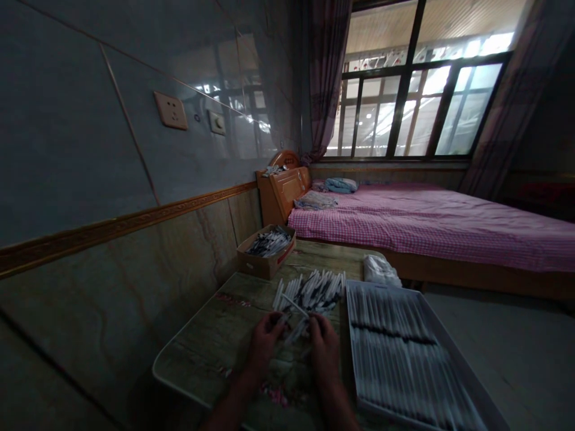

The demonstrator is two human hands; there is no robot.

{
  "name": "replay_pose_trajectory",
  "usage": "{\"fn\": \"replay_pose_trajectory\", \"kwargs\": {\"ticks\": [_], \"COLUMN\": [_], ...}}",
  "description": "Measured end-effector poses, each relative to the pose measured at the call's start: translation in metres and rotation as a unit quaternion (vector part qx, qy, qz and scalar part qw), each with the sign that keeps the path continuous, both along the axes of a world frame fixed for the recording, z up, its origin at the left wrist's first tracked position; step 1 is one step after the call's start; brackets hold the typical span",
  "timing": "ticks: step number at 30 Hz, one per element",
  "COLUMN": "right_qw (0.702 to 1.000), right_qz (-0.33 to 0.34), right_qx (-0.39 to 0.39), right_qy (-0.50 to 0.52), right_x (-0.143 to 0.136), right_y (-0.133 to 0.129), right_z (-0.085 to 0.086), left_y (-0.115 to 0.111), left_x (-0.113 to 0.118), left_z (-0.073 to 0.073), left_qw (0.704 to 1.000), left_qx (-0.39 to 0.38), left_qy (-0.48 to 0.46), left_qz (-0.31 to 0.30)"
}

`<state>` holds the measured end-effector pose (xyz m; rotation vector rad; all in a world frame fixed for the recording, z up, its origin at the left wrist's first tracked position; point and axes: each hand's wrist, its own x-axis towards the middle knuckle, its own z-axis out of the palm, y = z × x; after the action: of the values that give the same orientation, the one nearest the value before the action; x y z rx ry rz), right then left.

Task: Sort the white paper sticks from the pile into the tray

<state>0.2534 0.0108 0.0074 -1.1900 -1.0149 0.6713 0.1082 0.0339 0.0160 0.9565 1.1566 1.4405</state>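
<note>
On the left of the counter (197,341), near the wall, an open cardboard box (257,266) holds a jumble of slim sticks (272,241); its sides presumably keep them from rolling off. Nearer you, your left hand (265,336) curls its fingers inward by some pale, blurred pieces (297,330); you may have one in that grip, but I cannot tell. Just beyond your fingers, loose white-and-dark sticks (330,286) lie on the bare surface in a rough band, mostly pointing away from you, probably so you can reach them easily. Your right hand (324,341) appears to pinch one slim white stick (294,304) at its near end, leaving its length free and slanting toward the left, over the band's near edge. Farther right, a crumpled white bundle (381,270) sits behind the shallow tray (353,353). Inside the tray, sticks lie side by side in two rows (417,371), a dark strip between; the low walls likely help hold them in line.
</note>
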Motion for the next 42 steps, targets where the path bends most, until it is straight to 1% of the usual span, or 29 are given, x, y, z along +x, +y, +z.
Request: {"fn": "replay_pose_trajectory", "kwargs": {"ticks": [2,5,8,10,15,19,21,25,30,35,42], "right_qw": [1.0,0.999,0.998,0.998,0.996,0.995,0.994,0.995,0.995,0.996,0.993], "right_qz": [-0.007,-0.003,-0.001,0.001,0.018,0.029,0.037,0.025,0.017,0.013,0.02], "right_qx": [-0.014,-0.033,-0.038,-0.033,-0.029,-0.038,-0.041,-0.049,-0.057,-0.045,-0.052], "right_qy": [-0.008,-0.024,-0.047,-0.058,-0.084,-0.09,-0.091,-0.078,-0.077,-0.079,-0.1], "right_x": [0.001,0.001,0.001,0.0,0.001,0.003,0.003,0.003,0.001,0.001,0.004], "right_y": [0.001,0.002,0.003,0.002,0.001,0.001,0.001,0.001,0.001,0.0,0.002], "right_z": [-0.001,-0.004,-0.007,-0.008,-0.009,-0.008,-0.009,-0.011,-0.011,-0.01,-0.014], "left_y": [0.004,0.01,0.014,0.014,0.015,0.014,0.014,0.014,0.012,0.014,0.015], "left_x": [-0.01,-0.026,-0.038,-0.041,-0.039,-0.038,-0.038,-0.038,-0.038,-0.039,-0.039], "left_z": [0.001,0.003,0.001,-0.001,-0.004,-0.002,-0.001,0.0,0.0,-0.004,-0.005], "left_qw": [0.998,0.992,0.99,0.991,0.988,0.984,0.984,0.983,0.981,0.981,0.983], "left_qx": [-0.013,-0.026,-0.03,-0.021,-0.013,-0.016,-0.011,-0.003,-0.009,-0.019,-0.008], "left_qy": [-0.061,-0.122,-0.136,-0.134,-0.152,-0.176,-0.175,-0.178,-0.19,-0.191,-0.18], "left_qz": [0.02,0.009,-0.012,-0.018,-0.029,-0.012,-0.018,-0.042,-0.041,-0.029,-0.034]}}
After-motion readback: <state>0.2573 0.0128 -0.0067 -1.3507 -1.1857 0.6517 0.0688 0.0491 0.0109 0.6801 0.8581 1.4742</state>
